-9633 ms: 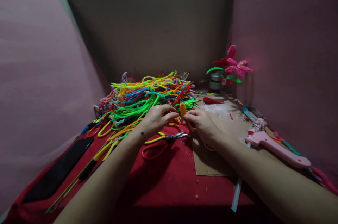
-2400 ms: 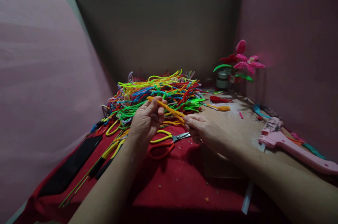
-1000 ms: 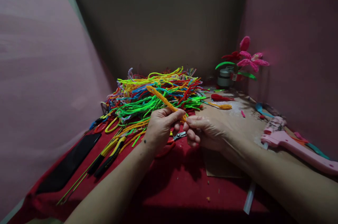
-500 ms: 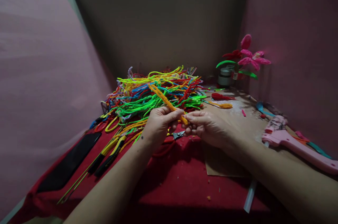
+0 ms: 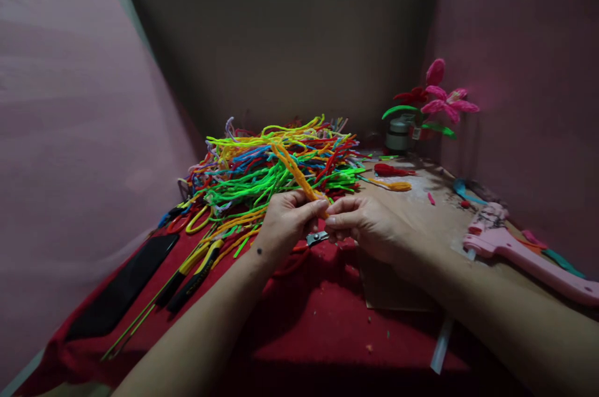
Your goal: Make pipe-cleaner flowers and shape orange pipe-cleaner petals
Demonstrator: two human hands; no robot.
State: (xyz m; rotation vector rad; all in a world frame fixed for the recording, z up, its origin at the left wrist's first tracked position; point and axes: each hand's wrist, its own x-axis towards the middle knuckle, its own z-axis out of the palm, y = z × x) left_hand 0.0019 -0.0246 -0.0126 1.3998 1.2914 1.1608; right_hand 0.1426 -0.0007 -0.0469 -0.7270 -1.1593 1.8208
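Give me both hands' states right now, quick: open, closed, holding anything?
Left hand: closed, pinching the lower end of the orange pipe cleaner.
Right hand: closed, fingertips pinching the same end of it.

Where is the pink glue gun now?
In the head view, the pink glue gun lies at far right, beyond the right hand, near the pink wall.

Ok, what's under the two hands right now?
Scissors on the red cloth: only the blades show between the left hand and right hand; the handles are mostly covered. Both pinch an orange pipe cleaner.
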